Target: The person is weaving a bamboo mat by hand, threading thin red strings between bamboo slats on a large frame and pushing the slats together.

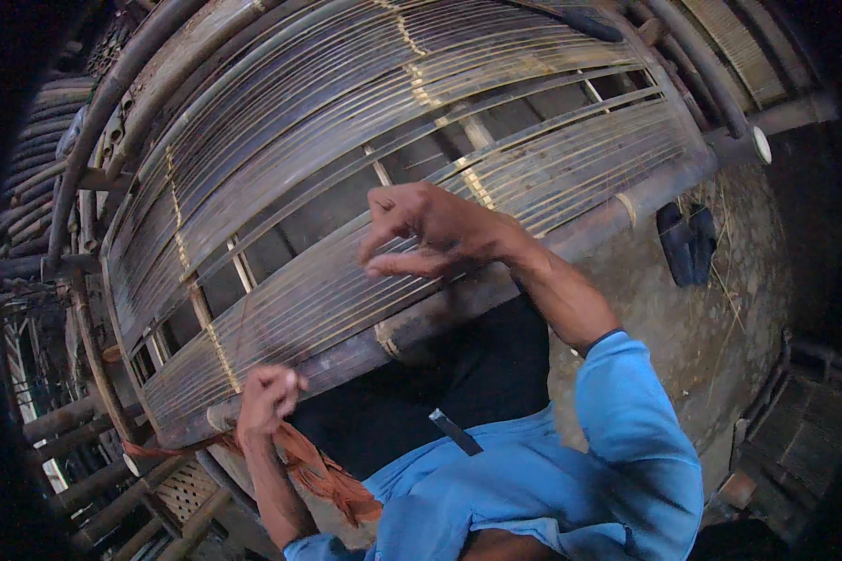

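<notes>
A long frame of poles carries thin, pale bamboo strips (571, 168) running lengthwise, with yellowish lashing (182, 220) crossing them in rows. My right hand (430, 229) hovers over the near strips, its fingers curled and thumb drawn close to the index finger; anything between them is too small to make out. At the near left corner my left hand (269, 397) is closed beside the front pole (421, 323), slightly blurred, and its contents cannot be made out. A bundle of orange-brown strands (323, 467) hangs by my left forearm.
Stacked poles (42, 178) fill the left side. A pair of dark slippers (688, 245) lies on the earthen floor (664, 327) to the right. Further poles and a woven panel (182, 491) stand at the lower left. A dark object (580, 21) rests at the frame's far edge.
</notes>
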Available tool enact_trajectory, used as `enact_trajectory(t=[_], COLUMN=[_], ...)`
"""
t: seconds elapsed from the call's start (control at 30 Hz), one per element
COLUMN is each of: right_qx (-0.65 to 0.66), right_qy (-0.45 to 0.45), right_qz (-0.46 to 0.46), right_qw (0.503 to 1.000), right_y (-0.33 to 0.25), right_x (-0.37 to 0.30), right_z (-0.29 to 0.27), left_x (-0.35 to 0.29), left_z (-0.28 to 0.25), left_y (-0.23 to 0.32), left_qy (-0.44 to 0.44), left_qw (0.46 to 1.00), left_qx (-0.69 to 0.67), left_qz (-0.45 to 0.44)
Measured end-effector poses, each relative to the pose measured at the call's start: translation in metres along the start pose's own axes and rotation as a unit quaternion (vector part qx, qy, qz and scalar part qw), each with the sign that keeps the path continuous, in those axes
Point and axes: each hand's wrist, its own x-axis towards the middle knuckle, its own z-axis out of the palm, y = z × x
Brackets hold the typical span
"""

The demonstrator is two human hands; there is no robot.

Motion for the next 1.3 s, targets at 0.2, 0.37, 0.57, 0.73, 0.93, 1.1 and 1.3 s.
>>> enact_trajectory(t=[0.2, 0.37, 0.57, 0.73, 0.93, 1.1, 1.3], right_qx=[-0.024, -0.171, -0.272, -0.266, -0.280, -0.186, -0.019], right_qy=[0.061, 0.128, -0.063, -0.114, -0.093, 0.028, 0.019], right_qz=[0.080, 0.087, 0.332, 0.387, 0.411, 0.299, 0.280], right_qw=[0.995, 0.973, 0.901, 0.876, 0.862, 0.936, 0.960], right_y=[0.021, 0.037, 0.073, 0.092, 0.094, 0.068, 0.012], right_x=[-0.018, -0.006, 0.015, 0.017, 0.024, 0.000, -0.015], right_z=[-0.037, -0.042, -0.045, -0.033, -0.025, -0.039, -0.013], left_x=[-0.066, -0.001, 0.182, 0.243, 0.259, 0.206, 0.140], left_z=[-0.059, -0.051, 0.067, 0.145, 0.130, 0.165, 0.149], left_y=[-0.025, 0.100, 0.130, 0.127, 0.117, 0.117, 0.096], left_qy=[0.304, 0.421, 0.201, 0.126, 0.035, 0.172, 0.130], left_qw=[0.944, 0.814, 0.766, 0.928, 0.942, 0.853, 0.822], left_qx=[-0.087, 0.309, 0.576, 0.315, 0.280, 0.335, 0.326], left_qz=[0.093, 0.254, 0.202, 0.154, 0.180, 0.361, 0.448])
